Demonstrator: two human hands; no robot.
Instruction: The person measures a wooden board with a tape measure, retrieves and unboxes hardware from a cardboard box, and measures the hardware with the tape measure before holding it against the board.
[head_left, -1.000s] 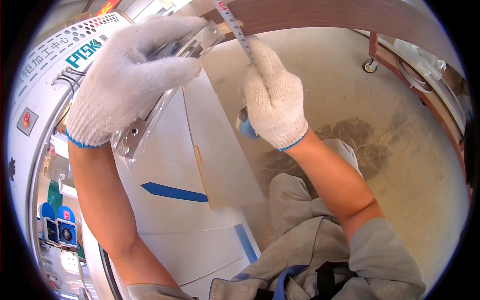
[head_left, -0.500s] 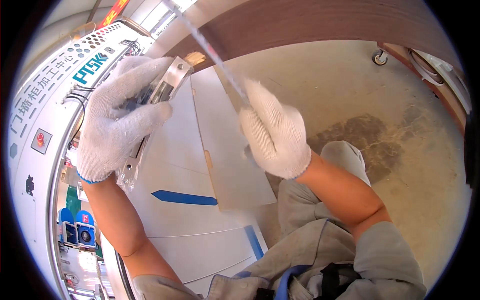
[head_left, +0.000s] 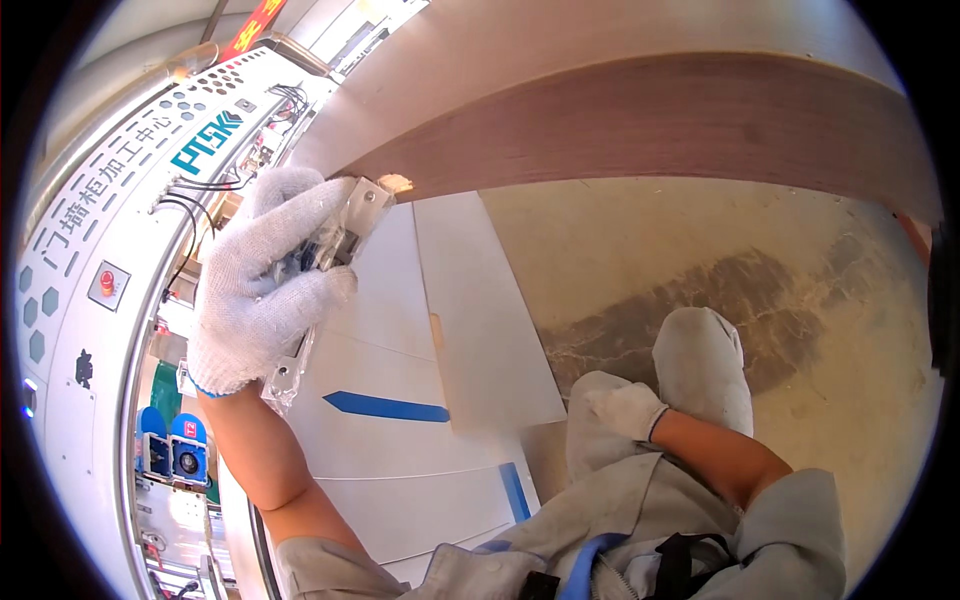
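My left hand [head_left: 265, 285], in a white knitted glove, is closed around a metal lock body [head_left: 370, 200]. Its long faceplate has a screw hole near each end, and crumpled clear plastic [head_left: 280, 385] clings to the lower end. Fingers and thumb cover much of the middle. Lower down on the right, my right hand [head_left: 627, 410], gloved too, lies against my grey trouser leg. Its fingers blend into the cloth, so I cannot tell whether they are curled or hold anything.
A brown wood-grain panel [head_left: 640, 130] spans the far side. White panels [head_left: 490, 310] with blue strips [head_left: 388, 407] lie beneath my left hand. Along the left stands a white machine [head_left: 120, 230] with a red button [head_left: 107, 283] and black cables. Concrete floor [head_left: 600, 240] shows at right.
My right hand has dropped toward my leg; the long thin pale strip it held is out of sight. My left hand still grips the lock body. The view has shifted, showing more brown panel.
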